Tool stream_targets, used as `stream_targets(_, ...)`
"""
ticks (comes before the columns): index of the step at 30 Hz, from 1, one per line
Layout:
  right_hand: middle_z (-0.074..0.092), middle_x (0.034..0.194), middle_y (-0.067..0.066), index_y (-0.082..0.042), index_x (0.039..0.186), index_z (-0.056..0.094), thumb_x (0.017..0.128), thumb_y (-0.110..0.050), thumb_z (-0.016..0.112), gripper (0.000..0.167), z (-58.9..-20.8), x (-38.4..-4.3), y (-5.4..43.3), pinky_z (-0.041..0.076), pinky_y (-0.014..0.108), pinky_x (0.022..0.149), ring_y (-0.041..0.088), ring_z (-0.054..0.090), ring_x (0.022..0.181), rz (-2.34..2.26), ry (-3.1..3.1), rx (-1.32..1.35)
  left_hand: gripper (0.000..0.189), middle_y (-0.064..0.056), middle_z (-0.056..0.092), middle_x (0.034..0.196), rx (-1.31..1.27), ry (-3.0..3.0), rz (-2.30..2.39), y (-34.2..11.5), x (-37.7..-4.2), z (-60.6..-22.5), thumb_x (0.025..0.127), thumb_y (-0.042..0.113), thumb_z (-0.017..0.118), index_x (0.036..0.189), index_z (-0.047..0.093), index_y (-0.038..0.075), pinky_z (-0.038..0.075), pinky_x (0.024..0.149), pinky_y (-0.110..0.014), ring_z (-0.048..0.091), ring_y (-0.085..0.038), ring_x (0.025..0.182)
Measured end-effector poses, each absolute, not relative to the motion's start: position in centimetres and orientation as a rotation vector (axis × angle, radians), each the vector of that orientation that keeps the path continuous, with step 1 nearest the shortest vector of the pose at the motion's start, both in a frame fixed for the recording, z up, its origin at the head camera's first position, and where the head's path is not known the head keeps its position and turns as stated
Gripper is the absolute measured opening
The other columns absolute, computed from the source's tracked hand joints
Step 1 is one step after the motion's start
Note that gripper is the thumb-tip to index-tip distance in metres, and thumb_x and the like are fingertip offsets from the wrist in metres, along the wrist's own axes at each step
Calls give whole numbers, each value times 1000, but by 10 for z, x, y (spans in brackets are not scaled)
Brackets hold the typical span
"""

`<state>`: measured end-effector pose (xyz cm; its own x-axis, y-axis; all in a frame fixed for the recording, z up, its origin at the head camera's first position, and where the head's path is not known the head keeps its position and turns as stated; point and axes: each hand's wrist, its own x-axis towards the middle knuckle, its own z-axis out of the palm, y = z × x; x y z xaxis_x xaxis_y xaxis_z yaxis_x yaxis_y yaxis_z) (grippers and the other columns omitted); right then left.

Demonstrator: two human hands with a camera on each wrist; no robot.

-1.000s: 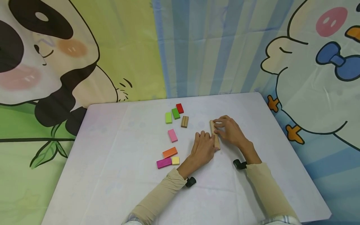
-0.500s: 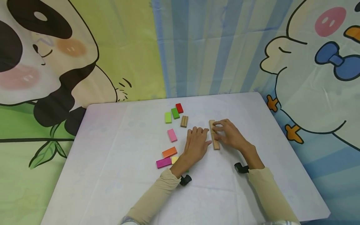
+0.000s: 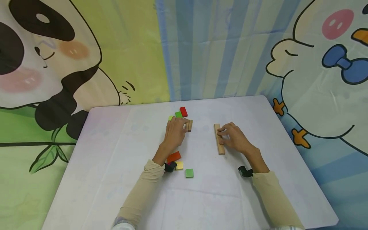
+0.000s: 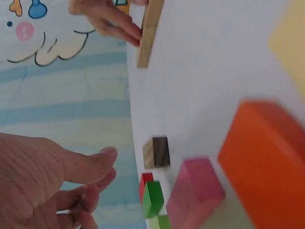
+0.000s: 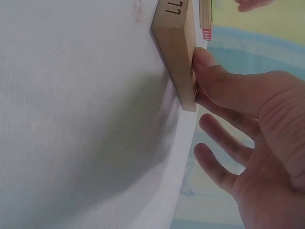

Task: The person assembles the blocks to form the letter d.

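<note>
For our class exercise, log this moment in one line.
left hand: near striped wood; right hand: touching pale wooden blocks; red block: untouched

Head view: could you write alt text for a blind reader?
A person's right-hand grip touches a wooden strip on a white table, while the left-hand grip reaches toward a small wooden block; colorful blocks lie nearby.

Printed cartoon panda (image 3: 51,68) and blue-striped cloth (image 3: 212,48) behind a white table (image 3: 100,166)
</note>
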<state>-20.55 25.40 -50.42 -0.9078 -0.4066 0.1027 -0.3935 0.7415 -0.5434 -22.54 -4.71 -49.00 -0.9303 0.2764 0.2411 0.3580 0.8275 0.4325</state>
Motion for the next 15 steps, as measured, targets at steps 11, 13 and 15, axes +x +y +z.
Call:
stream_targets(11, 75, 133, 17, 5, 128, 77, 88, -4, 90, 43, -504, -206, 253, 47, 64, 115, 42, 59, 134, -901, 2904, -618, 53, -11, 67, 151, -623, -2979, -576, -56, -253, -498, 95, 7, 82, 147, 67, 10, 42, 101, -49, 57, -34, 134)
stream_targets(13, 76, 133, 17, 5, 127, 77, 87, -4, 91, 43, -503, -207, 253, 48, 64, 115, 42, 60, 134, -908, 2903, -609, 51, -10, 67, 151, -643, -2975, -571, -54, -256, -501, 97, 6, 81, 146, 68, 10, 41, 99, -48, 58, -34, 132)
stream_targets(15, 76, 132, 17, 4, 126, 78, 87, -5, 91, 42, -502, -208, 253, 48, 64, 114, 42, 60, 133, -915, 2900, -599, 46, -9, 69, 149, -655, -2970, -554, -51, -258, -503, 98, 6, 78, 143, 71, 10, 41, 95, -47, 59, -33, 127)
